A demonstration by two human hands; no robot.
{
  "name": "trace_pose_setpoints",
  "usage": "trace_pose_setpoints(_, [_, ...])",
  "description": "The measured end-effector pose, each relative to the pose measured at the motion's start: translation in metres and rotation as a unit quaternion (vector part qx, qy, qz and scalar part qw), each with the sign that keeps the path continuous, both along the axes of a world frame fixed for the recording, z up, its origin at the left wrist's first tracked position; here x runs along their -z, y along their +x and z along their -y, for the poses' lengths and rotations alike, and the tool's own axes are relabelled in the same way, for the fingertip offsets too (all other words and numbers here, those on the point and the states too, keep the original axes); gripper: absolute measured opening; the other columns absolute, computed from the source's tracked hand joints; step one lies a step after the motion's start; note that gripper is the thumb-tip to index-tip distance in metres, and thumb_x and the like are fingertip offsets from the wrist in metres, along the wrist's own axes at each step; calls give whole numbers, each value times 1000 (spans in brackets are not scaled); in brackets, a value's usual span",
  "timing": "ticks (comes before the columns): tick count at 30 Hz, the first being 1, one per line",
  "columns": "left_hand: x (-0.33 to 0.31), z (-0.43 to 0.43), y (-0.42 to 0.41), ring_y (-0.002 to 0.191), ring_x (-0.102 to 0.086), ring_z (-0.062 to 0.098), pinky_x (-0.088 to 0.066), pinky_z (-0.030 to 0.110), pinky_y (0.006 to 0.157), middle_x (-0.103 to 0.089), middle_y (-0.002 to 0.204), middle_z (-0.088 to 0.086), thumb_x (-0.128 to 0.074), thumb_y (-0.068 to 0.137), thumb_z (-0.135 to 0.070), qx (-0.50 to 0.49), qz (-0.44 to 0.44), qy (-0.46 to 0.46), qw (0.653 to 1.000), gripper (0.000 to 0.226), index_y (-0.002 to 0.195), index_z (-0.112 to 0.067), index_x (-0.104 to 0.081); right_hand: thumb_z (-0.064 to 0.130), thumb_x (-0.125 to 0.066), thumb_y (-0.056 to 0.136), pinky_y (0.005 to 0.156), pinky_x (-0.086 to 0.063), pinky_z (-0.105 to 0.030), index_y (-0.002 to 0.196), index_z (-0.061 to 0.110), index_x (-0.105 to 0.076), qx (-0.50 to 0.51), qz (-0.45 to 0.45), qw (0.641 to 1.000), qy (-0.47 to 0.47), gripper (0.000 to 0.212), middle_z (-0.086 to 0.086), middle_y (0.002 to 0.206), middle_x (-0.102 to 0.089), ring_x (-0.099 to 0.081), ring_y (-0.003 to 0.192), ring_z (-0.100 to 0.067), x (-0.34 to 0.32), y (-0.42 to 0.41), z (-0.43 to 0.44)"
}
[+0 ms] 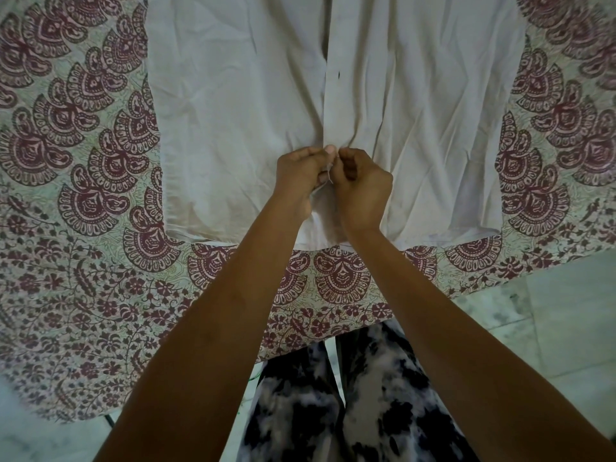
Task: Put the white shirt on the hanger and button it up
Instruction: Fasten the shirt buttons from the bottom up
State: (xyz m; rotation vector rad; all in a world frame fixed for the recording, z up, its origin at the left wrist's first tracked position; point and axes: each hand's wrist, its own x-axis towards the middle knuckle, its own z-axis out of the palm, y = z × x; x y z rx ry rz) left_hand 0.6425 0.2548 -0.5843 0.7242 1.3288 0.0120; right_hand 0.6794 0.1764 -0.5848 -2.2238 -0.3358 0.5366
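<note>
The white shirt (233, 105) lies flat, front up, on a patterned bedsheet, its hem toward me. Its button placket (336, 95) runs up the middle and looks closed above my hands. My left hand (300, 175) and my right hand (361, 185) meet at the lower placket, both pinching the two front edges of the shirt between fingers and thumbs. The cloth puckers around the fingertips. The button under my fingers is hidden. No hanger shows; the collar end is out of frame.
The maroon paisley bedsheet (83, 195) covers the bed and hangs over its near edge. Pale floor tiles (550, 328) lie at the right. My legs in black and white patterned trousers (366, 395) stand against the bed's edge.
</note>
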Motion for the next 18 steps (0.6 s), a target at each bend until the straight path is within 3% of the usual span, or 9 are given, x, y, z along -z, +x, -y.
trace_pose_setpoints(4, [0, 1, 1, 67, -59, 11, -52, 20, 68, -63, 73, 3, -62, 87, -9, 0, -5, 6, 1000, 11, 77, -11, -64, 16, -60, 87, 66, -45, -7, 96, 6, -71, 4, -16, 1000, 7, 17, -6, 83, -74, -62, 70, -4, 0, 1, 1])
trace_pose_setpoints(7, [3, 4, 1, 84, -64, 25, -54, 37, 85, -66, 81, 10, -61, 88, -13, 40, -14, 64, 997, 14, 75, -14, -65, 18, -62, 86, 69, -54, -21, 91, 8, -72, 1, -67, 998, 21, 15, -4, 80, -73, -66, 71, -8, 5, 8, 5])
trace_pose_setpoints(11, [11, 8, -7, 90, -68, 29, -54, 49, 86, -71, 84, 10, -65, 82, -21, 79, -54, 185, 978, 7, 75, -20, -68, 17, -63, 84, 70, -55, -32, 80, 7, -70, -18, -108, 994, -9, 13, -4, 72, -70, -66, 69, -15, 13, 22, 4])
trace_pose_setpoints(14, [12, 9, -9, 88, -69, 27, -54, 50, 85, -71, 82, 8, -66, 81, -16, 73, -45, 208, 974, 10, 74, -23, -67, 19, -61, 84, 70, -52, -27, 83, 7, -71, -41, -97, 994, -16, 16, -7, 75, -71, -66, 71, -16, 11, 25, 2])
trace_pose_setpoints(18, [11, 6, -6, 86, -69, 23, -56, 45, 85, -69, 81, 7, -65, 81, -6, 85, -42, 239, 967, 23, 73, -26, -61, 27, -66, 82, 64, -50, -15, 85, 8, -71, -23, -95, 995, 5, 20, 2, 73, -69, -64, 66, -4, 7, 15, 4])
